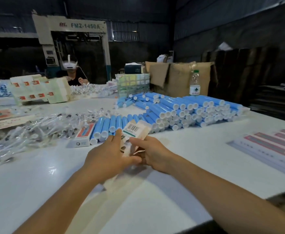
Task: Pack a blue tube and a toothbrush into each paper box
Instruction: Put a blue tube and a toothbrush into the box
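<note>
A white paper box (136, 130) with a barcode is held between both hands above the white table (70, 174). My left hand (109, 154) grips its left side with the thumb underneath. My right hand (148, 152) pinches its near end. Just beyond the box lies a row of blue tubes (113, 124) with white caps. A large heap of blue tubes (189, 110) is piled further right. Toothbrushes in clear wrappers (36, 130) lie heaped at the left. The box's inside is hidden from me.
One packed box (83, 135) lies left of the tube row. Flat unfolded boxes (273, 146) fan out at the right edge. A water bottle (195, 83) and cardboard cartons (177, 76) stand behind. Another person (74, 73) works across the table near stacked boxes (40, 90).
</note>
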`<action>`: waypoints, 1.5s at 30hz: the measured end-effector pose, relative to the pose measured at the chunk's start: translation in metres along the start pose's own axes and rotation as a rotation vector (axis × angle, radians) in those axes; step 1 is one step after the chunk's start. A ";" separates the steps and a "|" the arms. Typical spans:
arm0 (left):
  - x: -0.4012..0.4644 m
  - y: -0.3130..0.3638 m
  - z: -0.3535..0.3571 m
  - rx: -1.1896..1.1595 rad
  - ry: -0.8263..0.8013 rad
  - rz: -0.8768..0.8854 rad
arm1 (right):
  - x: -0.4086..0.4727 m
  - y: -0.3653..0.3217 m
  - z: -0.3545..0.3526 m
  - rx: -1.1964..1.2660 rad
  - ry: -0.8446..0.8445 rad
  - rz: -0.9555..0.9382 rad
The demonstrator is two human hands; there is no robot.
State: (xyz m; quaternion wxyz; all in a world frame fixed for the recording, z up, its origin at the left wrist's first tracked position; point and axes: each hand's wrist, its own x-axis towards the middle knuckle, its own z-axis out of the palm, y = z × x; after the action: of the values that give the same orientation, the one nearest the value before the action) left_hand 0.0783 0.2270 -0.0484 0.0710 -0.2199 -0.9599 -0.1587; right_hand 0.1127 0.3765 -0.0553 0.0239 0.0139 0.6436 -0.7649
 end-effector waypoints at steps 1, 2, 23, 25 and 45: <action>0.000 0.000 0.001 0.039 0.017 -0.006 | -0.001 0.000 -0.001 -0.043 -0.007 -0.002; 0.000 0.000 -0.001 0.041 0.044 -0.012 | -0.001 -0.001 -0.002 -0.104 0.010 -0.002; -0.005 -0.006 0.020 0.344 0.065 0.371 | 0.130 -0.089 -0.057 -1.837 0.552 -0.007; -0.004 -0.006 0.022 0.369 0.101 0.377 | 0.132 -0.092 -0.057 -1.814 0.542 -0.025; -0.009 -0.008 0.009 0.270 0.159 0.177 | 0.001 -0.029 -0.052 -0.133 0.474 -0.383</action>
State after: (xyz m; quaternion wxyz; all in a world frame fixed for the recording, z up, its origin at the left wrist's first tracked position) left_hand 0.0818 0.2197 -0.0606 0.1894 -0.2789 -0.9407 -0.0385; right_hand 0.1094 0.4330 -0.0359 -0.2704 0.0686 0.6707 -0.6872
